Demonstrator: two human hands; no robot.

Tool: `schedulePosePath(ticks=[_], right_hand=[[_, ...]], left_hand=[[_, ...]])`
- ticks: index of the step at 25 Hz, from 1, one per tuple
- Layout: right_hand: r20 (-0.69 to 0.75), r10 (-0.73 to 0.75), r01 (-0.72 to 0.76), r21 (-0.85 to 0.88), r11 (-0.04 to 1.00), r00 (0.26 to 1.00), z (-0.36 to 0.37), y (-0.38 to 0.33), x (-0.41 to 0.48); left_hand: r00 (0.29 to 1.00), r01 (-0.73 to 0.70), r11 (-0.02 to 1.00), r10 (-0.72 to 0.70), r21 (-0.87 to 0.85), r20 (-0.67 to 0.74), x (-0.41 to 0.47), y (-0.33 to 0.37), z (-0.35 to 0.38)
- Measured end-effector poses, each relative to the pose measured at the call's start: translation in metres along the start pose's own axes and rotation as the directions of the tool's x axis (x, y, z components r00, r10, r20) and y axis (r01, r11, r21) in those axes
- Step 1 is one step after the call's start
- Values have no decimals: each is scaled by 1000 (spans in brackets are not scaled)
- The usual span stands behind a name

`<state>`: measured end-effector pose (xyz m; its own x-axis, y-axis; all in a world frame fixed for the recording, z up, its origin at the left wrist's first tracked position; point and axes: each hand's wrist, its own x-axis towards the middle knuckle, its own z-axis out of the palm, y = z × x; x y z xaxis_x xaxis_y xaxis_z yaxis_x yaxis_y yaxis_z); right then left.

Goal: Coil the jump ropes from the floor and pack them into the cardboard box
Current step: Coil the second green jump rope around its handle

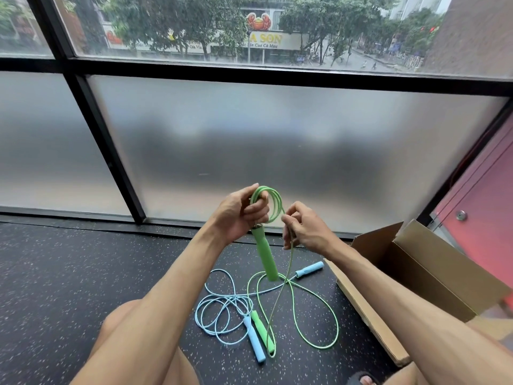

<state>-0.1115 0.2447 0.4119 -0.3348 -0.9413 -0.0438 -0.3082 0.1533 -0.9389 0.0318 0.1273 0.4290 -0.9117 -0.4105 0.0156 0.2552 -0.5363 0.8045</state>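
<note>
The left grip (pixel 238 215) clenches the green jump rope (pixel 267 254) where cord meets handle: loops stand above it, the handle hangs below, so new turns stack. The right grip (pixel 308 229) pinches the trailing cord to feed slack from the floor (pixel 83 273). The cardboard box (pixel 433 270) stands open at right, awaiting coils.

Looks like a gym room above a street: speckled black rubber floor (pixel 55 273) with jump ropes (pixel 255 344), far black-framed frosted windows (pixel 277 148), shopfronts (pixel 266 40) and trees (pixel 172 18) beyond.
</note>
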Motion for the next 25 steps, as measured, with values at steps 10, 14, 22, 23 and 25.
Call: schedulePosePath(ticks=[10, 14, 22, 23, 25], right_hand=[[287, 206, -171, -143, 975, 936, 10, 3, -11], [247, 39, 37, -295, 955, 968, 12, 2, -8], [-41, -273, 252, -276, 928, 961, 0, -10, -6], [-85, -297, 265, -268, 926, 951, -2, -8, -5], [-176, -329, 279, -261, 924, 928, -6, -7, -4]], left_hand=[[620, -338, 846, 530, 413, -578, 6, 3, -24], [521, -117, 703, 645, 702, -559, 6, 4, -32], [873, 288, 450, 240, 845, -425, 4, -9, -19], [906, 302, 442, 143, 845, -398, 3, -11, -15], [944, 291, 464, 0, 837, -329, 2, -13, -7]])
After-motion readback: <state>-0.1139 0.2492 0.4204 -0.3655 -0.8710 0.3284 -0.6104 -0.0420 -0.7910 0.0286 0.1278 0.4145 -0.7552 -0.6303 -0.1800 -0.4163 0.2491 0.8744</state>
